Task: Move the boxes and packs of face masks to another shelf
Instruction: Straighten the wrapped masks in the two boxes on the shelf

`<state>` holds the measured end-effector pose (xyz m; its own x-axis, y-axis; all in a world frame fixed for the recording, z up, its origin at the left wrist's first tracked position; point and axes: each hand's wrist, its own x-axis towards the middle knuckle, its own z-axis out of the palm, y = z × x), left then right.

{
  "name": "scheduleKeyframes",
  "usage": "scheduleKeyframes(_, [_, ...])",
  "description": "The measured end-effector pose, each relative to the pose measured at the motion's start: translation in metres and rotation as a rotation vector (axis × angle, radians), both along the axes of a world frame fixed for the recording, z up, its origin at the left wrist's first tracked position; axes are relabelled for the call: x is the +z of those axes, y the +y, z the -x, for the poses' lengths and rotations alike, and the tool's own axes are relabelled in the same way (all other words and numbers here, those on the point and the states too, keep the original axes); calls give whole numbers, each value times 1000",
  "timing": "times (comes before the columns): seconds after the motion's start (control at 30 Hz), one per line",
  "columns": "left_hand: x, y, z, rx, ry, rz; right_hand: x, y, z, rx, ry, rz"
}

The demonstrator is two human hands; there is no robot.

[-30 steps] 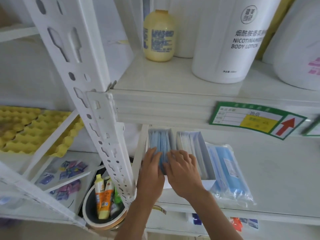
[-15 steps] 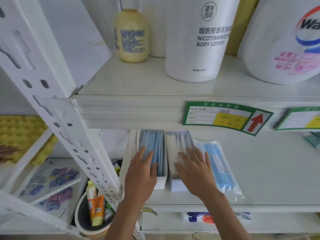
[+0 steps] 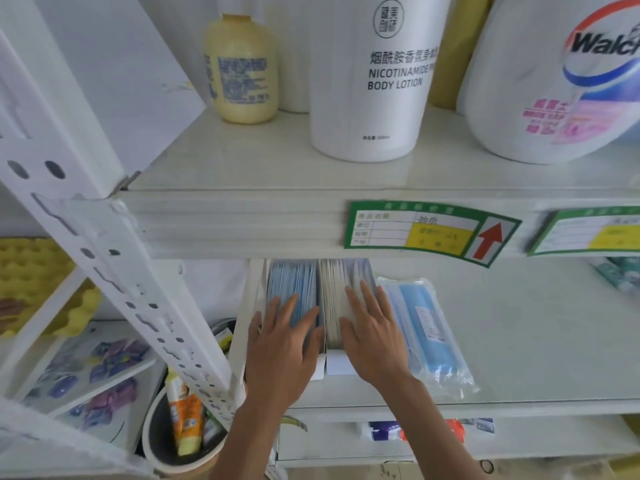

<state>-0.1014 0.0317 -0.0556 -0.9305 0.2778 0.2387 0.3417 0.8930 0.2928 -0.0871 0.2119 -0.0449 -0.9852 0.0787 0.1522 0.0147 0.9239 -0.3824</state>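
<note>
Both hands lie flat on two open boxes of face masks that stand side by side on the lower shelf (image 3: pixel 519 341). The left hand (image 3: pixel 282 344) is spread wide, palm down, on the left box (image 3: pixel 292 289), which shows blue masks packed on edge; its thumb reaches over the box's left wall. The right hand (image 3: pixel 372 336) is likewise open and flat, fingers together, on the right box (image 3: pixel 334 306), filled with white masks. Neither hand is closed around anything.

Just right of the right hand, touching the right box, lies a clear plastic pack (image 3: pixel 426 327) of blue masks. Both boxes and the pack have their long axes running front to back, away from the wrists, with the boxes' near ends at the heels of the hands, set back a little from the shelf's front edge.

Directly beyond the fingertips, the upper shelf's front lip (image 3: pixel 242 223) overhangs the boxes' far ends, so headroom is low. Left of the left hand stands a white perforated upright (image 3: pixel 145 296), close to the left box. Right of the pack the shelf surface is bare for a long stretch. Above the lip stand a yellow bottle (image 3: pixel 242 71), a white body lotion tub (image 3: pixel 381 81) and a large white jug (image 3: pixel 561 81).
</note>
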Motion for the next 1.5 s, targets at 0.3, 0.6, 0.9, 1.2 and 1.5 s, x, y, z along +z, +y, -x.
scheduleKeyframes(0.3, [3,-5,4,-83,-20,37,3,3,0,113,-67,-228])
scheduleKeyframes(0.6, [3,-5,0,-81,58,-163,5,6,-7,-11,64,381])
scheduleKeyframes(0.9, [-9,-6,-1,286,-176,-985,-6,19,-13,-262,-124,941])
scheduleKeyframes(1.2, [-22,-13,0,357,-507,-1198,-9,17,-11,-326,-287,1161])
scheduleKeyframes(1.5, [-2,-16,-20,292,-452,-1328,5,24,-26,-167,-238,1185])
